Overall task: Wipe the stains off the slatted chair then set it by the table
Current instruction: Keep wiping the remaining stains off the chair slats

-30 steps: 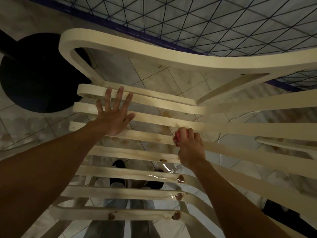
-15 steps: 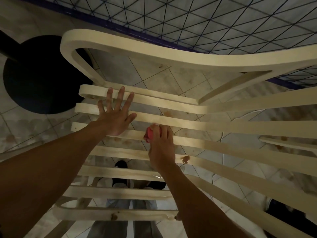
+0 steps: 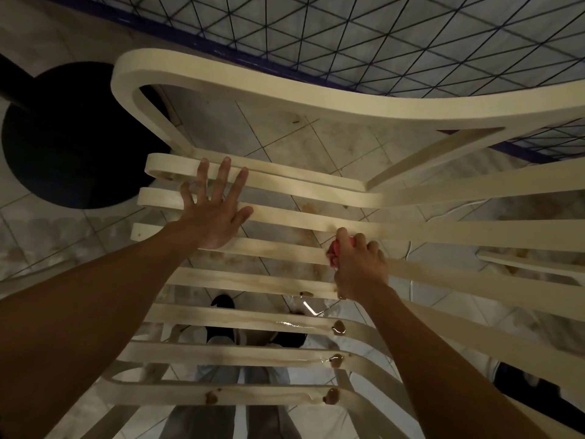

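Observation:
The cream slatted chair [image 3: 285, 96] fills the head view, its slats running left to right below me. My left hand [image 3: 215, 207] lies flat with fingers spread on the upper slats. My right hand [image 3: 361, 264] grips a bunched red cloth [image 3: 334, 251] and presses it onto a middle slat. Brown stains [image 3: 338, 326] and wet streaks sit on the lower slats near my right forearm. More brown spots [image 3: 211, 397] mark the nearest slat.
A round black table base [image 3: 72, 134] stands on the tiled floor at the left. A blue-edged mesh panel [image 3: 348, 33] crosses the top. My feet and trousers [image 3: 228, 375] show through the slats. A white cable [image 3: 408, 248] lies on the floor at the right.
My right hand slid the red cloth left along the slat half a second ago and has now come back to the right. My left hand stayed pressed in place.

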A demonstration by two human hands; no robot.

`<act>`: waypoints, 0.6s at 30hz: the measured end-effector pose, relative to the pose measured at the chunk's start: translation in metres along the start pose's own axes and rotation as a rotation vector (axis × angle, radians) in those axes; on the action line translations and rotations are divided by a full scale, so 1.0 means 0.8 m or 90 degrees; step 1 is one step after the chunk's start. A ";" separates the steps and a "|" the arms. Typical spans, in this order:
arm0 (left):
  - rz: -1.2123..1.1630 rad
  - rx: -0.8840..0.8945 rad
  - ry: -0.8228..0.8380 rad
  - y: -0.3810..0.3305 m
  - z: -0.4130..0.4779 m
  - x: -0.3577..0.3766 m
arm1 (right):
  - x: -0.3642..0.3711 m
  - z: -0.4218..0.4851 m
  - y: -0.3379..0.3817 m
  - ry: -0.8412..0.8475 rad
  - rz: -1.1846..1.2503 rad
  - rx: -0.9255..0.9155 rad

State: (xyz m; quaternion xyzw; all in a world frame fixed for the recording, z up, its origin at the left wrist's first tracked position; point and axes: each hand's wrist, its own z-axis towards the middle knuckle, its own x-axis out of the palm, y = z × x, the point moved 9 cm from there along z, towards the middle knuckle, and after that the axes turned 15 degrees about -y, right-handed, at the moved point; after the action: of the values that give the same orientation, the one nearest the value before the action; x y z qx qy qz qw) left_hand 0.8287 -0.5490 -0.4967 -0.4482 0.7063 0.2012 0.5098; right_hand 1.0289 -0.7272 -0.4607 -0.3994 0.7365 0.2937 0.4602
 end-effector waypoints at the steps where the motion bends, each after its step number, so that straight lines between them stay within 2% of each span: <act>1: -0.001 0.001 0.000 0.000 0.000 0.000 | 0.004 0.003 0.004 0.008 0.035 -0.001; 6: -0.002 0.003 0.001 -0.002 -0.001 0.000 | 0.015 0.005 0.032 -0.021 0.182 -0.034; 18: 0.008 -0.007 -0.011 0.000 0.002 0.002 | 0.021 -0.015 0.177 -0.169 0.228 -0.135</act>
State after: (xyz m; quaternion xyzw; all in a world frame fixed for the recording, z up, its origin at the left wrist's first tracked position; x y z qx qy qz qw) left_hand 0.8296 -0.5489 -0.4984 -0.4445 0.7038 0.2119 0.5121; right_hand 0.8975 -0.6704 -0.4618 -0.2665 0.6934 0.4964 0.4492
